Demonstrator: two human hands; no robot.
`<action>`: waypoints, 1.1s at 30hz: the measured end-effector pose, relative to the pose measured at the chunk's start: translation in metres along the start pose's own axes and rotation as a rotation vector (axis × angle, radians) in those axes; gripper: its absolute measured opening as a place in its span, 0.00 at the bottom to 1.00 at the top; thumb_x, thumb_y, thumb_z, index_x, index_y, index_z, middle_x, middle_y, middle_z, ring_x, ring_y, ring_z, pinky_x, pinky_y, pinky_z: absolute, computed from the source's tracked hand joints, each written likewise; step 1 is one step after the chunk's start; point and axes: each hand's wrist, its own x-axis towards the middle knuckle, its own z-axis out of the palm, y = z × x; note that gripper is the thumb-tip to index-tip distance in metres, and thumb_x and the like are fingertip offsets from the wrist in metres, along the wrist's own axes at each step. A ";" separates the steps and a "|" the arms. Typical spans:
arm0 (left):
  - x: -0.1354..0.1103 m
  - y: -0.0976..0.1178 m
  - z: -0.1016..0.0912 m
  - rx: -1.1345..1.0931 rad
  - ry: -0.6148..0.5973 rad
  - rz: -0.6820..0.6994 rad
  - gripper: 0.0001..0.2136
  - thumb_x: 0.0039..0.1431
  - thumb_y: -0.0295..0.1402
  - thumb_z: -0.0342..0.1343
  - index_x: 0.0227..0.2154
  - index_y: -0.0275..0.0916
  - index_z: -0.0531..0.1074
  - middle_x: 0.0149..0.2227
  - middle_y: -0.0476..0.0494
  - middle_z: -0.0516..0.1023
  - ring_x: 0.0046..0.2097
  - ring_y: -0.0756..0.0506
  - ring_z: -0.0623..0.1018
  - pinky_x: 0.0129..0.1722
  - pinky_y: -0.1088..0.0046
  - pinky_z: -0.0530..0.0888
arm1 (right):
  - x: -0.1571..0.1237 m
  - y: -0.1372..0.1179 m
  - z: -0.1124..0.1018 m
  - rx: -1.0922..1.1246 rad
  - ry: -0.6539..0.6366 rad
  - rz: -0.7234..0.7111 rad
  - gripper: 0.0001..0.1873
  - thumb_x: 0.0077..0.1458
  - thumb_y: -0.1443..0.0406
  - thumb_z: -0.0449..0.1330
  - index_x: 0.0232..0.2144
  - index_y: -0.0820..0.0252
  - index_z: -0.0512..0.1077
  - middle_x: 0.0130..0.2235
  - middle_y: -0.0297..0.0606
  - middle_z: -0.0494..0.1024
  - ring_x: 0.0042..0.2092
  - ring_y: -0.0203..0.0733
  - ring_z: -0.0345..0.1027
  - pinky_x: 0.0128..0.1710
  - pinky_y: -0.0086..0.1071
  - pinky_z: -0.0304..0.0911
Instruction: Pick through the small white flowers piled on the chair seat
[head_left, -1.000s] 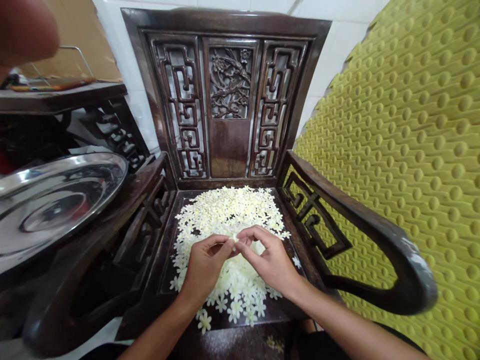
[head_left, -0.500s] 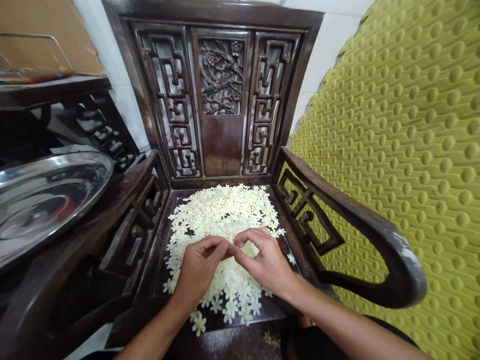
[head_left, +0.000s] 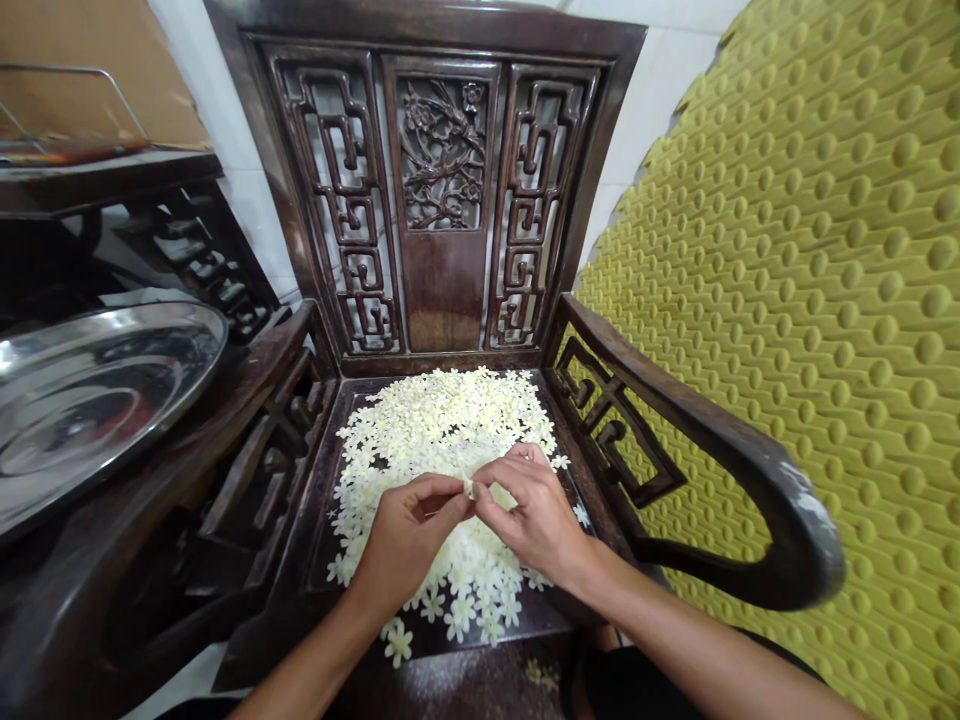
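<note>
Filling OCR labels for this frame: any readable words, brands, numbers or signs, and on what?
None readable.
Dark carved wooden chair: fretwork and a branch carving only, no letters.
Round shiny steel tray, yellow-green bumpy foam mat: no print.
Small cream flower pinched by left hand and right hand: blank.

One chair [head_left: 442,290], one steel tray [head_left: 90,390], one left hand [head_left: 409,535], one right hand [head_left: 532,515], countless flowers [head_left: 442,420].

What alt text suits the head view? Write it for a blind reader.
The left hand and right hand together pinch a small white flower over a heap of flowers on a carved dark chair. A steel tray lies left, a bumpy yellow-green mat right.
</note>
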 end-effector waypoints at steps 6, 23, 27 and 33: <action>0.000 0.001 0.002 -0.079 -0.002 -0.059 0.06 0.54 0.33 0.65 0.31 0.34 0.81 0.32 0.44 0.82 0.38 0.44 0.80 0.45 0.66 0.79 | 0.001 0.000 0.001 0.029 0.049 0.000 0.08 0.58 0.72 0.56 0.29 0.58 0.69 0.28 0.31 0.78 0.29 0.37 0.70 0.44 0.37 0.55; 0.002 -0.002 0.002 -0.092 0.071 -0.052 0.06 0.50 0.32 0.69 0.28 0.35 0.80 0.29 0.47 0.83 0.33 0.48 0.81 0.39 0.73 0.80 | -0.002 0.002 0.002 0.001 0.045 -0.051 0.08 0.60 0.71 0.55 0.29 0.59 0.68 0.28 0.34 0.75 0.31 0.39 0.68 0.44 0.38 0.55; 0.001 -0.001 0.000 -0.167 0.049 -0.080 0.07 0.50 0.33 0.68 0.29 0.34 0.81 0.30 0.46 0.83 0.34 0.46 0.82 0.43 0.67 0.81 | 0.000 0.001 0.001 0.033 0.063 -0.051 0.08 0.60 0.72 0.55 0.29 0.58 0.68 0.28 0.33 0.76 0.31 0.39 0.68 0.43 0.38 0.55; 0.001 0.001 -0.002 -0.153 0.055 -0.089 0.07 0.50 0.33 0.69 0.30 0.34 0.81 0.30 0.46 0.83 0.33 0.45 0.83 0.42 0.65 0.82 | 0.003 -0.002 -0.001 0.138 0.087 -0.035 0.08 0.59 0.72 0.55 0.29 0.58 0.69 0.28 0.33 0.76 0.31 0.39 0.68 0.42 0.37 0.56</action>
